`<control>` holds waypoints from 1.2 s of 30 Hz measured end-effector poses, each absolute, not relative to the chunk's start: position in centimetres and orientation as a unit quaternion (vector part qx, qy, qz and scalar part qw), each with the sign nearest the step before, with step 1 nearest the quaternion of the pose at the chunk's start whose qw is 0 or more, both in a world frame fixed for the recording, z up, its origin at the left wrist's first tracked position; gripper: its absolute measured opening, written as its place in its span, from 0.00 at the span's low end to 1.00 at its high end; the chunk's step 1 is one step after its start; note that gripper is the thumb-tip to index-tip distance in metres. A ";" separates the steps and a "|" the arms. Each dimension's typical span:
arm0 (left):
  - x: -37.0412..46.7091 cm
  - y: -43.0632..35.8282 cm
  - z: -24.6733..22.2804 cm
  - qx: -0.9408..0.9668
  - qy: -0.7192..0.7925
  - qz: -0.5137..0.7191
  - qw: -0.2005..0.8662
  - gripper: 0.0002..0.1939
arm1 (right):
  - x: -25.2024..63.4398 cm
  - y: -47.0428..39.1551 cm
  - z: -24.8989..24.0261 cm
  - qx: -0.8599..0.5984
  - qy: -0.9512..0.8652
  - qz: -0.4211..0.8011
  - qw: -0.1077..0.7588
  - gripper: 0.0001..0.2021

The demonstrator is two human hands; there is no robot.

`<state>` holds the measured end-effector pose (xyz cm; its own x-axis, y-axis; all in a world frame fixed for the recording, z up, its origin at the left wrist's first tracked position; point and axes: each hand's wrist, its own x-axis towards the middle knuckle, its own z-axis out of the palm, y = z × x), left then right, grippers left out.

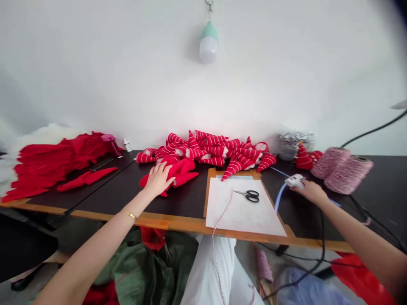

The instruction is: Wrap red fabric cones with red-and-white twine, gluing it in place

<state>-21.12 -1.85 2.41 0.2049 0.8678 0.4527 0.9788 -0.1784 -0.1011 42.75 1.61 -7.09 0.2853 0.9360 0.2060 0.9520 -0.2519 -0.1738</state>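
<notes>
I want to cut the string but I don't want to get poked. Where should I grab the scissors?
Take the scissors by the black handle loops at their right end, coming from the right side, near the right hand. They lie flat on the white sheet with the closed blades pointing left toward the striped string, so that approach probably keeps your fingers away from the tips.

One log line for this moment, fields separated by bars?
left hand: on red fabric pieces | right hand: on glue gun | scissors: on white sheet
</notes>
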 end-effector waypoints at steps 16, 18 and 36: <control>-18.0 -0.4 4.8 -0.660 -0.627 -0.404 0.087 0.25 | 27.5 -2.9 -5.1 -0.544 -0.783 0.075 0.292 0.11; -14.3 -1.7 5.0 -0.694 -0.566 -0.443 -0.035 0.25 | 23.5 -3.2 -5.6 -0.507 -0.805 0.105 0.290 0.10; -0.4 -1.8 -0.4 -0.675 -0.465 -0.440 -0.365 0.24 | 20.5 -4.4 -5.6 -0.438 -0.441 0.410 0.668 0.22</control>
